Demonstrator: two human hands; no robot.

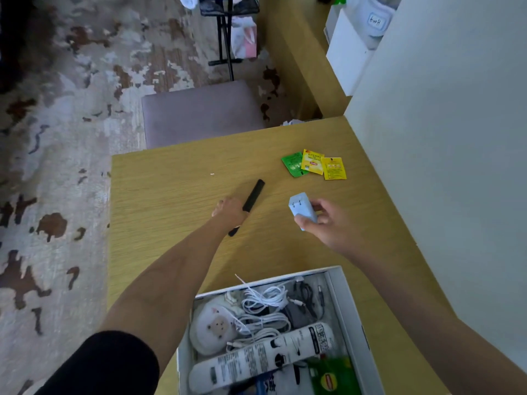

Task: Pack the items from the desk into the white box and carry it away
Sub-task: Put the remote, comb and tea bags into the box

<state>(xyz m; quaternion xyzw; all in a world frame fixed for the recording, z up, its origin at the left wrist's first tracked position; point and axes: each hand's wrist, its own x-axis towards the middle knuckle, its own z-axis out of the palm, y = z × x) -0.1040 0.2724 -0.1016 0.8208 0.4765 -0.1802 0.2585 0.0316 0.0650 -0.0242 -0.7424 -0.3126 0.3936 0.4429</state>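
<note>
Both hands reach over the wooden desk (176, 195) at the centre of the frame. My left hand (229, 210) lies on the desktop with its fingers curled over the middle of a black comb (252, 195); the comb slants from centre frame down toward the lower left, 1 end poking out beyond the wrist, and I cannot tell whether the fingers have actually closed on it or only rest over it. My right hand (322, 223), just right of centre, is raised off the desk and pinches a pale blue plug adapter (302, 209) between thumb and fingers, its 2 metal prongs facing the upper left.

Beyond the hands, toward the upper right of the desk, 3 tea sachets (313, 165) lie touching and overlapping, 1 green and 2 yellow.

At the bottom of the frame the white box (352, 309) sits open on the desk between my forearms. Inside I see coiled white cables (265, 303), a black cable and adapter (302, 306), a white power strip (262, 357) lying diagonally, a round white item with a bear face (214, 326), and a green tea packet (330, 377) in the box's lower right corner.

A grey padded stool (199, 112) stands past the desk's far edge, on patterned carpet (57, 138) filling the left side.
</note>
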